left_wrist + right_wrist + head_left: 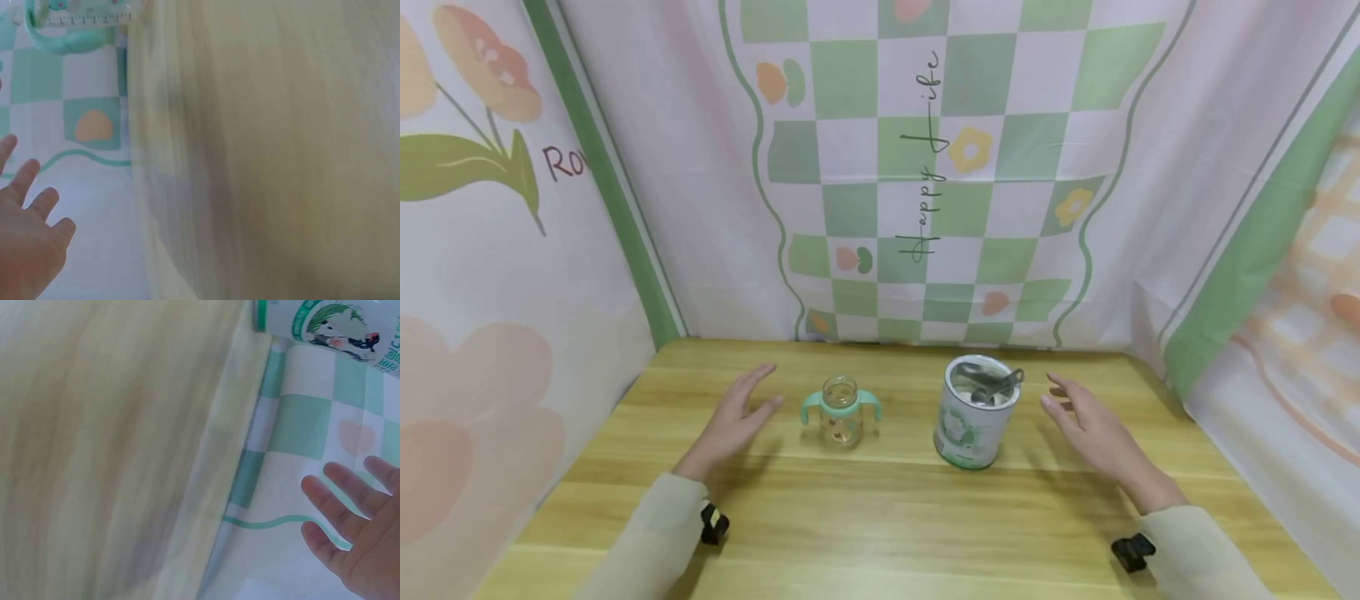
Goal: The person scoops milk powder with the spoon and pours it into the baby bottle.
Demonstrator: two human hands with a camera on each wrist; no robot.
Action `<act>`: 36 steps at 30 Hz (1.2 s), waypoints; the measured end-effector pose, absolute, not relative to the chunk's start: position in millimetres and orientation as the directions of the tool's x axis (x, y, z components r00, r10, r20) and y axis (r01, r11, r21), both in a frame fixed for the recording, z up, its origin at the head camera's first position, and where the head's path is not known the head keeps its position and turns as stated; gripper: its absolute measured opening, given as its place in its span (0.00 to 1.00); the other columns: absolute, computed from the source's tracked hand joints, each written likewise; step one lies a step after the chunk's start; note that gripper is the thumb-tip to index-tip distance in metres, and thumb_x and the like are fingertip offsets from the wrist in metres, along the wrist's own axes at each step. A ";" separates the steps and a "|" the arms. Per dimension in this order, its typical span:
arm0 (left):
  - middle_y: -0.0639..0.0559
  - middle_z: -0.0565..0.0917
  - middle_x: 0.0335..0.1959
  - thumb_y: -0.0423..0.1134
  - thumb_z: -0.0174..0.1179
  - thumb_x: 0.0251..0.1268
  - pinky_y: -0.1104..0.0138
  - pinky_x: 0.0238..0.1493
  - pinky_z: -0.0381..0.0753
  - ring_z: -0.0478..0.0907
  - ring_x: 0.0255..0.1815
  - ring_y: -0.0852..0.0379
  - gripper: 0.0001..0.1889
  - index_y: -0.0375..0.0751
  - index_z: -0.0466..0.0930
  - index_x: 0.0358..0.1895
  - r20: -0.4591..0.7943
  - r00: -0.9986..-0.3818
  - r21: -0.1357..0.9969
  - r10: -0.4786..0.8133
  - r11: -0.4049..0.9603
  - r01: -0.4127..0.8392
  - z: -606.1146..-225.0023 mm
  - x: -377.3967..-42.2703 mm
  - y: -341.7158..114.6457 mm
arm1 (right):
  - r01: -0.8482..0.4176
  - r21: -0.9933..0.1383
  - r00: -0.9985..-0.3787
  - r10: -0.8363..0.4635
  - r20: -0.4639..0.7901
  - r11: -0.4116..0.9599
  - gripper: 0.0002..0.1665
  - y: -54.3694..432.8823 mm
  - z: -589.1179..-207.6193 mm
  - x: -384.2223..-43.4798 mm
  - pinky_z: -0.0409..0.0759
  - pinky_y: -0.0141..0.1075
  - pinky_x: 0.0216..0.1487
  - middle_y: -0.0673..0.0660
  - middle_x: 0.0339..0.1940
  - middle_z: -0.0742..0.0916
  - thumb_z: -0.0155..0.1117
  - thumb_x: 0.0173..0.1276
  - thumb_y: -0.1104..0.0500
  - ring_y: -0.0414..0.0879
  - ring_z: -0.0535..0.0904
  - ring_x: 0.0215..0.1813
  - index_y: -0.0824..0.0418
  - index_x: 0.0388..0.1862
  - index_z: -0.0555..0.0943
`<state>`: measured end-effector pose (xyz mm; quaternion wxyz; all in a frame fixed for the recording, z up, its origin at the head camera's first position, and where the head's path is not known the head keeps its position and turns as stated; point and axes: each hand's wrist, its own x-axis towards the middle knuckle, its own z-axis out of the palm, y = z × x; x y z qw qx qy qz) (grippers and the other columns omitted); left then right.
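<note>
A clear baby bottle [841, 427] with a mint-green collar and two side handles stands upright and uncapped on the wooden table. Its printed scale and one handle [75, 41] show at the top of the left wrist view. To its right stands a white and green milk powder can [970, 429], lidless, with a metal spoon [992, 390] in its mouth. My left hand [733, 423] is held left of the bottle, fingers extended and apart from it. Right of the can, my right hand [1093, 433] hovers with spread fingers, holding nothing.
The wooden table [865, 517] extends to a checked green and white curtain [910, 200] behind it. Printed cloth [482, 250] hangs along the left side, and more cloth [1285, 350] along the right. A small black device sits at each wrist.
</note>
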<state>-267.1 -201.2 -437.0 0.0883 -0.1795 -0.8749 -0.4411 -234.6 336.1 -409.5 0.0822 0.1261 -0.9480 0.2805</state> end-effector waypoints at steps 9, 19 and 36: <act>0.45 0.72 0.69 0.48 0.55 0.78 0.40 0.67 0.65 0.68 0.68 0.42 0.24 0.42 0.70 0.70 0.324 -0.916 0.778 0.236 0.484 0.400 -427.7 -270.1 -188.7 | -0.332 -0.490 -0.930 -0.195 0.311 0.806 0.31 326.7 -399.9 -234.7 0.75 0.65 0.52 0.68 0.55 0.83 0.42 0.84 0.44 0.66 0.79 0.55 0.63 0.74 0.65; 0.49 0.80 0.61 0.44 0.57 0.76 0.46 0.68 0.66 0.74 0.62 0.49 0.19 0.44 0.76 0.65 0.359 -0.897 0.782 0.257 0.443 0.439 -417.0 -276.7 -167.7 | -0.370 -0.471 -0.908 -0.203 0.367 0.801 0.26 317.8 -389.9 -237.3 0.77 0.60 0.50 0.61 0.48 0.86 0.43 0.84 0.45 0.61 0.82 0.51 0.63 0.61 0.75; 0.47 0.77 0.63 0.40 0.60 0.75 0.44 0.66 0.69 0.71 0.65 0.47 0.17 0.44 0.78 0.63 0.483 -0.804 0.699 0.348 0.400 0.593 -394.4 -284.7 -114.8 | -0.424 -0.410 -0.875 -0.248 0.416 0.807 0.15 302.1 -371.7 -241.4 0.76 0.47 0.39 0.51 0.36 0.83 0.47 0.83 0.48 0.46 0.78 0.38 0.56 0.47 0.78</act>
